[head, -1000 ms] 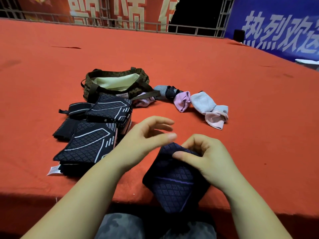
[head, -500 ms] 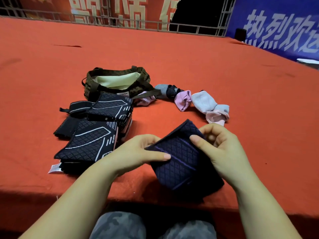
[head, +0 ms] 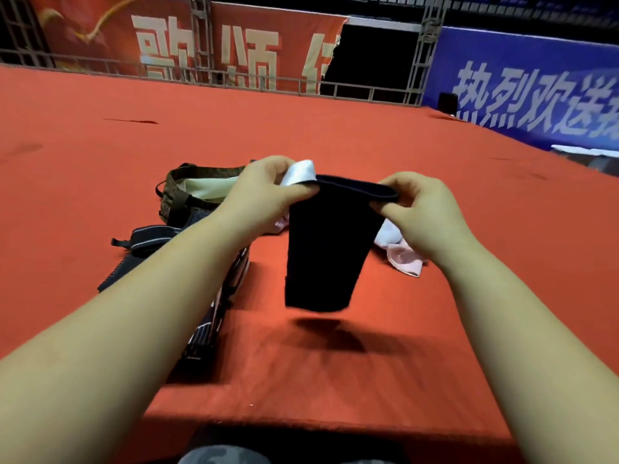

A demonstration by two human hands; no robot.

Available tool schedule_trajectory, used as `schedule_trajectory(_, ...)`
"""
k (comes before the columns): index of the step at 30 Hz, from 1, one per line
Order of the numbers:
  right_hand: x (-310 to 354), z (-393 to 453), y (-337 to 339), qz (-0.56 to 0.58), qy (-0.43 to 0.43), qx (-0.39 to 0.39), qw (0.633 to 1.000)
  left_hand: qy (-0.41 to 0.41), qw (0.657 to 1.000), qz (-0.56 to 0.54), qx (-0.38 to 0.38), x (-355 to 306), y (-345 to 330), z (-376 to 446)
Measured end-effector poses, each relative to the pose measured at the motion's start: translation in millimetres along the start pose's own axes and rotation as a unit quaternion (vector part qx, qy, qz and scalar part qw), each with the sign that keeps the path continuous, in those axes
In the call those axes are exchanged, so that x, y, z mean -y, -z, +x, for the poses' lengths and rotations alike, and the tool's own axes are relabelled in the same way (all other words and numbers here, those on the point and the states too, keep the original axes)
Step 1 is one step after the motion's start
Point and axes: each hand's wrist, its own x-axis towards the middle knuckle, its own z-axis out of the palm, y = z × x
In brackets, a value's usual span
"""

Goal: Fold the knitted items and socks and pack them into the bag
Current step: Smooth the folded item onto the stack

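Lifted clear of the red cloth [head: 335, 135] since 0.5 s ago, the dark knitted sleeve [head: 326, 249] now hangs as a tapering tube, its thick rim stretched level between both hands. Left hand [head: 268, 192] pinches the rim's left end, a white tag just above its fingertips; right hand [head: 422, 212] pinches the right end. Behind the left fingers sits the camouflage bag [head: 181, 192], open. Banner writing reads 热烈欢送.

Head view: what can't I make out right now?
- Socks: mostly hidden behind the dark knitted item and the right hand.
- Bag: its inside and right end, behind the left hand.
- Folded stack: covered by the left forearm.
- Knit pattern: blurred, in shadow.
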Motion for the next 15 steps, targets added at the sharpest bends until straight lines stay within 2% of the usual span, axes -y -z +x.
schedule_trajectory(2, 1.5, -8.3, 2.4, -0.022, 0.021, -0.03, 0.999, -0.044, 0.999, 0.021, -0.008, -2.7, 1.4, -7.6)
schedule_trajectory(5, -28.2, -44.6, -19.4, -0.057, 0.002, -0.013, 0.998, -0.066, 0.993, 0.089, 0.033, 29.6, -3.8, -41.5)
schedule_trajectory(8, -72.3, -105.2, -51.4, -0.077, -0.016, 0.095, 0.992, -0.022, 0.979, 0.161, 0.126, 90.1, -16.4, -95.8)
schedule_trajectory(11, -100.5, -156.6, -74.1, -0.125, -0.043, 0.225, 0.965, 0.017, 0.955, 0.211, 0.207, 141.9, -27.9, -140.3)
schedule_trajectory(15, -108.5, -165.2, -81.1, -0.144, -0.033, 0.258, 0.955, -0.007, 0.94, 0.249, 0.234, 165.3, -29.9, -153.0)
